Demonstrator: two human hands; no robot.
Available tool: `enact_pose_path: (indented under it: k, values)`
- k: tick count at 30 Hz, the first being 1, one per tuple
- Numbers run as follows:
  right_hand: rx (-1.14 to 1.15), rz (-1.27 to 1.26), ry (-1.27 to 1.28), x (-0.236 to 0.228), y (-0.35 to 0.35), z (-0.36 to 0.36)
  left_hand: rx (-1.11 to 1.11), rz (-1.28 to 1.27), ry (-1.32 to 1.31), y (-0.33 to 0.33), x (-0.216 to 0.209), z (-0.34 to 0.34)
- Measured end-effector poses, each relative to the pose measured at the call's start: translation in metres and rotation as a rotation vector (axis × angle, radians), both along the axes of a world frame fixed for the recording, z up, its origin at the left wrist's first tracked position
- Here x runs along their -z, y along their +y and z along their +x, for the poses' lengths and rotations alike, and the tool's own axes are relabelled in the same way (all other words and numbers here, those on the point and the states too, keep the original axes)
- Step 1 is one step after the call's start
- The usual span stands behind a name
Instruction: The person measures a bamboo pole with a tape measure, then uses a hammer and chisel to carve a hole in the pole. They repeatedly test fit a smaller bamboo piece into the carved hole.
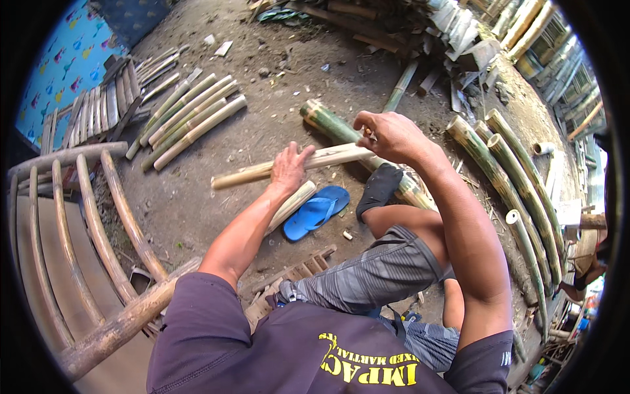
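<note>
A pale, peeled bamboo pole (335, 155) lies slantwise in front of me, its right part across a thick green bamboo pole (328, 123). My left hand (289, 169) is wrapped over the pale pole near its middle, thumb toward the right. Just above that pole's right end, my right hand (390, 136) is closed with its fingers curled inward. Whatever it may hold is hidden by the fingers. My foot in a dark sock (379, 189) is against the thick green pole. Below the left hand another cut bamboo piece (292, 205) lies partly under my forearm.
A blue flip-flop (317, 213) lies on the dirt. Several cut bamboo poles (197, 121) are grouped at the far left, and thick green ones (518, 171) at the right. A bamboo frame (125, 308) stands close on my left. Scrap wood (453, 46) is piled at the back.
</note>
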State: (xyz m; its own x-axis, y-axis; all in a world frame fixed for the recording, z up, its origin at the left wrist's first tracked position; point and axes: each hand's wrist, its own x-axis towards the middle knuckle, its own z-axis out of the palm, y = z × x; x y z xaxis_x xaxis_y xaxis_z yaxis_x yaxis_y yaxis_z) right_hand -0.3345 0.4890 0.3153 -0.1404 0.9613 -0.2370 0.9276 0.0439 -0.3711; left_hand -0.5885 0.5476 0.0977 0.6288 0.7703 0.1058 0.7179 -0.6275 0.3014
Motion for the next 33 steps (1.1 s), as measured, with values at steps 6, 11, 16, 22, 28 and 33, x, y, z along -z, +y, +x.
enact_pose_path:
  k: [6,11,16,22,28,33]
  values:
    - [0.278,0.07,-0.239,0.003,-0.083,0.096,0.243,0.324,-0.489,0.0,-0.078,0.123]
    - [0.675,0.056,-0.132,0.028,-0.181,0.144,0.2,0.376,-0.511,-0.006,-0.082,0.164]
    - [0.859,0.095,-0.027,0.083,-0.252,0.164,0.116,-0.696,-0.655,-0.026,-0.054,0.21]
    - [0.877,0.056,0.781,0.143,-0.299,0.158,0.417,-1.788,-0.908,-0.06,-0.08,0.262]
    - [0.715,-0.186,1.668,0.185,-0.324,0.154,0.798,-1.792,-0.592,-0.066,-0.112,0.311]
    - [0.963,0.177,1.027,0.234,-0.301,0.179,0.68,-1.294,-0.538,-0.064,-0.129,0.38]
